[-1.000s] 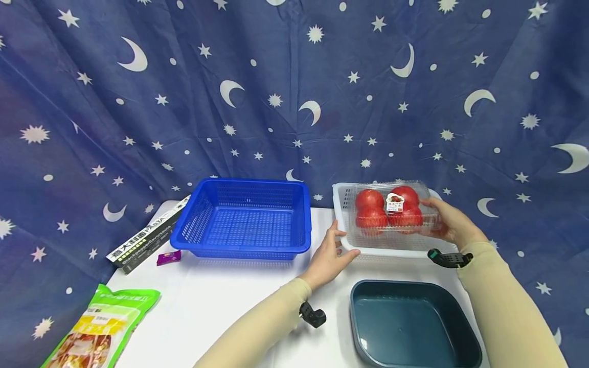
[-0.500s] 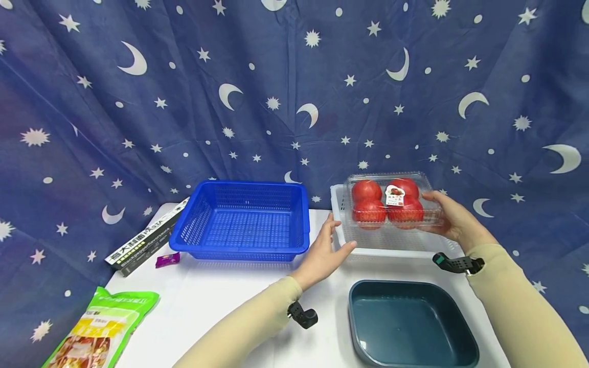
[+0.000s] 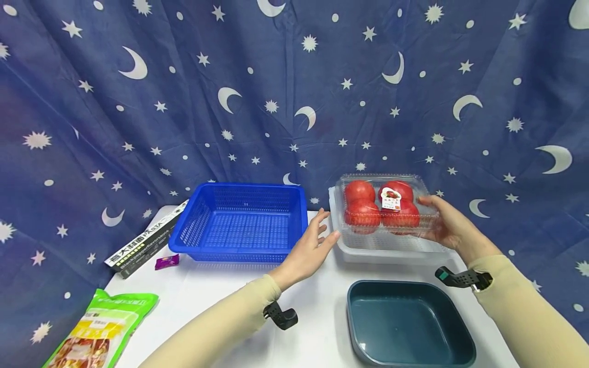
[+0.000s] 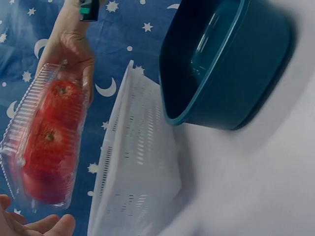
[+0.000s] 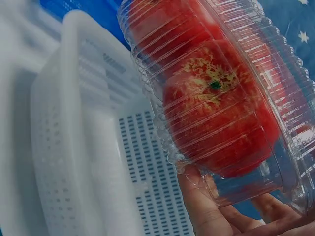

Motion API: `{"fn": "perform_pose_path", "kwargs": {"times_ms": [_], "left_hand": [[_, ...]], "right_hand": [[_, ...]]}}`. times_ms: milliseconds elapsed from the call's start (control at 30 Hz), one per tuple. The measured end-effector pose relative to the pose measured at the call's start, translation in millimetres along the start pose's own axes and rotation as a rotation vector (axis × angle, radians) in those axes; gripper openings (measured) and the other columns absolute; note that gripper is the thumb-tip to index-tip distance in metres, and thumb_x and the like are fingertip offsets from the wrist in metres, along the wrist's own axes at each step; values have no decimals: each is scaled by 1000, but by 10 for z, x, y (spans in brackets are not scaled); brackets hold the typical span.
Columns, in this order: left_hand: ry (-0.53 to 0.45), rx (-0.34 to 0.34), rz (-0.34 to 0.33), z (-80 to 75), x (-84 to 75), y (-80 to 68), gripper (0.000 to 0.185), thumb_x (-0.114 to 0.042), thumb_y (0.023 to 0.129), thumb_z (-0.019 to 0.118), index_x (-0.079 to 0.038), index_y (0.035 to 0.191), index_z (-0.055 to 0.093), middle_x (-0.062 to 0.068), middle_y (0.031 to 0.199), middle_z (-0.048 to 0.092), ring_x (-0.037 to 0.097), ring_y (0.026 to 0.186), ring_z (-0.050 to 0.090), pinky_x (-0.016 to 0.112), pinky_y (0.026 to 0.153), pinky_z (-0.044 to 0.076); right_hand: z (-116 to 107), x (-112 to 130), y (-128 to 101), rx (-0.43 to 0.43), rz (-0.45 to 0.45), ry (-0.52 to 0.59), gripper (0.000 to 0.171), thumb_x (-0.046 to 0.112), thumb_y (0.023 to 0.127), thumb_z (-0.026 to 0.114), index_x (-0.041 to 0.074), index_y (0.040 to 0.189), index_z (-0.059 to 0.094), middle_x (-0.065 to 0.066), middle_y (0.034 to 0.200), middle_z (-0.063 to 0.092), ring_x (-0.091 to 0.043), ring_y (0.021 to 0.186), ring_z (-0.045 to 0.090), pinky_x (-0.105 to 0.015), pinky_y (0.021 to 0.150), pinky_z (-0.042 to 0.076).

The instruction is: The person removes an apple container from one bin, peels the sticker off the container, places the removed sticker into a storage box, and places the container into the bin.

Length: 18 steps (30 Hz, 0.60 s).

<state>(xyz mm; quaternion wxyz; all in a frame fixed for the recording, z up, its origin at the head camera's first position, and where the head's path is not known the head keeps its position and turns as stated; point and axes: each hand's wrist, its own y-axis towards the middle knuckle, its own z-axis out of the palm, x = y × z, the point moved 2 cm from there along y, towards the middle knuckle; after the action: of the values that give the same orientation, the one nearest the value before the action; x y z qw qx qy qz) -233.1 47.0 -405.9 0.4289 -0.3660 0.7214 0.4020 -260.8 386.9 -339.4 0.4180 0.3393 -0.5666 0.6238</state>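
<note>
My right hand [image 3: 444,225] grips the right end of a clear plastic clamshell box [image 3: 425,217] of red tomatoes [image 3: 363,212], which has a white label on its lid. The box hangs over the white perforated basket [image 3: 391,251]; the right wrist view shows the basket floor [image 5: 152,196] below it. Thumb and fingers [image 5: 202,206] wrap the box's end. My left hand [image 3: 306,253] is held in the air left of the white basket, fingers spread and holding nothing. In the left wrist view its fingertips [image 4: 44,225] show just below the tomato box [image 4: 54,137].
A blue perforated basket [image 3: 239,255] stands left of centre. In front of the white basket is a dark teal tub [image 3: 409,322]. At the left lie a pasta box [image 3: 147,237], a small purple packet [image 3: 167,261] and a green food bag [image 3: 98,332]. A starry curtain [image 3: 276,92] hangs behind.
My right hand has raised the tomato box out of the white basket and shifted it slightly left. My left hand has let go of the basket's rim and drawn back left.
</note>
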Motion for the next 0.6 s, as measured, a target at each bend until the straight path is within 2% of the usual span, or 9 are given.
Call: {"fn": "perform_pose_path", "kwargs": {"times_ms": [67,133,267,400,500,600], "left_hand": [[-2,3,-5,-68,-28,-24,68,-43,107,50,-12,161,22,1,171,10,31,147,38,40,114,39],[3,3,-7,-130,-45,-46,68,-43,108,50,-13,162,22,2,171,10,32,146,38,40,114,39],[32,0,-17,-227,-46,-94,68,-45,107,48,-15,162,22,2,171,11,32,145,40,46,114,39],[52,0,-46,-296,-28,-153,68,-49,107,46,-18,162,22,4,169,18,31,143,44,51,112,40],[11,-5,-70,-335,-37,-187,67,-47,108,45,-15,162,21,10,167,25,34,134,53,52,109,43],[-80,-8,-98,-359,-51,-202,66,-41,109,44,-10,162,19,19,165,24,41,131,55,52,107,46]], "right_hand": [[27,-24,-32,12,-4,-7,72,47,101,59,22,153,16,-14,132,34,-23,96,67,-47,93,54],[60,-50,-65,16,-5,-3,68,48,101,59,23,152,21,-14,133,34,-24,96,67,-47,92,54],[131,-108,-130,17,-9,-4,55,48,101,59,26,145,33,-16,137,33,-25,96,68,-49,92,54],[200,-175,-188,32,-12,-1,54,48,102,58,25,145,35,-18,140,32,-26,96,68,-50,91,54],[259,-224,-226,61,-26,-5,57,48,102,57,23,148,34,-19,141,31,-27,99,68,-50,90,55],[329,-276,-271,86,-35,-8,55,49,102,56,23,146,35,-18,140,31,-27,102,65,-49,90,55]]}}
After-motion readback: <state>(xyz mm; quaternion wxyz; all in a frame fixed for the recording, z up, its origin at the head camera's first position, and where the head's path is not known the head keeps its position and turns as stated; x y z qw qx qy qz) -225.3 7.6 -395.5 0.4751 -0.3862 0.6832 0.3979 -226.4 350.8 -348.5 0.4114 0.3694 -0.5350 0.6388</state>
